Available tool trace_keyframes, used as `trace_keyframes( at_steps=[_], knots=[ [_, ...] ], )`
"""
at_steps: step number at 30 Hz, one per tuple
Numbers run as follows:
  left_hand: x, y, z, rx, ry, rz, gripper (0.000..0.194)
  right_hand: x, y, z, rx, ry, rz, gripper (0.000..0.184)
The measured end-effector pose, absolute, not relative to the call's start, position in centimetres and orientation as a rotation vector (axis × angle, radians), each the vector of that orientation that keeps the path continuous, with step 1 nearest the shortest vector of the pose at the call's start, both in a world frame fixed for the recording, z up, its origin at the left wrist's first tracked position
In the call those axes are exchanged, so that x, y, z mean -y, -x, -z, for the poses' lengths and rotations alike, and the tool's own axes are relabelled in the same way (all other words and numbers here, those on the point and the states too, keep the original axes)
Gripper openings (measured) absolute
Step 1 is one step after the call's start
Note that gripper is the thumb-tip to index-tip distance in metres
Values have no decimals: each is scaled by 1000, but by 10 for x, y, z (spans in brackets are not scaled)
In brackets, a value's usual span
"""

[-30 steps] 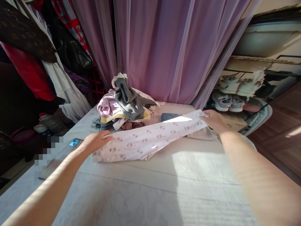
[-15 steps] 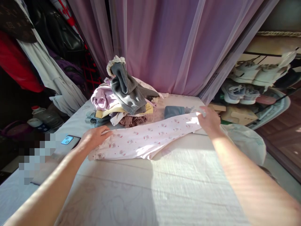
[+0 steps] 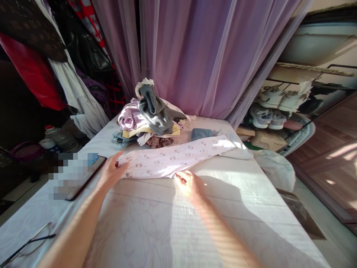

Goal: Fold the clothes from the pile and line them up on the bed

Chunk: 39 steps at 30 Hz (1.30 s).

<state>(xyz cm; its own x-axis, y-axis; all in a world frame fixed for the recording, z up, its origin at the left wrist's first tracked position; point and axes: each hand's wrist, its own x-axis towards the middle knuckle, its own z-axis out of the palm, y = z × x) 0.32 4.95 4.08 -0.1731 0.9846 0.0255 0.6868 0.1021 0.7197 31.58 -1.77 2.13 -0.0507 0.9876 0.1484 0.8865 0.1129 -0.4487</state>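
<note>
Looking light, limp, the mid-frame garment (image 3: 167, 158) is inviting edge grips. Left hand (image 3: 112, 172) is resting spread-fingered against it; right hand (image 3: 192, 185) is pinching its lower edge.

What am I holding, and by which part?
Right hand seems to pinch the printed garment by its near edge; left hand touches its left end.

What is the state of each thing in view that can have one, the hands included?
Printed garment: spread lengthwise, slightly wrinkled
Left hand: fingers spread, at the garment's left end
Right hand: fingertips together, at its near edge
Clothes pile: heaped, crumpled
Blue-grey cloth: apparently folded
Curtain: hanging in folds
Bottle: red cap on
</note>
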Motion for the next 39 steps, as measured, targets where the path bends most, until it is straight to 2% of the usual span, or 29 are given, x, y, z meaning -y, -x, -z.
trace_keyframes(
  at_steps=[3, 5, 11, 23, 27, 32, 36, 39],
  knots=[
    [-49, -9, -33, -2009, -1758, -964, 51, 17, -307, -15, 1885, 1774, -304, 28],
    [-51, -11, -28, -2046, -1762, -1038, 46, 17, -303, -9, 1825, 1760, -269, 23],
    [-56, -12, -21, -2049, -1764, -1076, 42, 21, -296, -7, 1701, 1847, -169, 16],
    [-57, -13, -22, -2105, -1794, -1047, 34, 26, -296, -3, 1725, 1796, -149, 13],
    [-57, -11, -28, -2161, -1871, -891, 36, 29, -296, -5, 1731, 1785, -162, 14],
    [-50, -32, -54, -2221, -2250, -627, 36, 31, -295, -7, 1737, 1804, -152, 15],
    [-59, -82, -75, -1919, -2520, -440, 32, 28, -296, -7, 1732, 1823, -177, 12],
    [-83, -121, -81, -1791, -2513, -249, 35, 27, -298, -6, 1744, 1788, -216, 11]
  ],
)
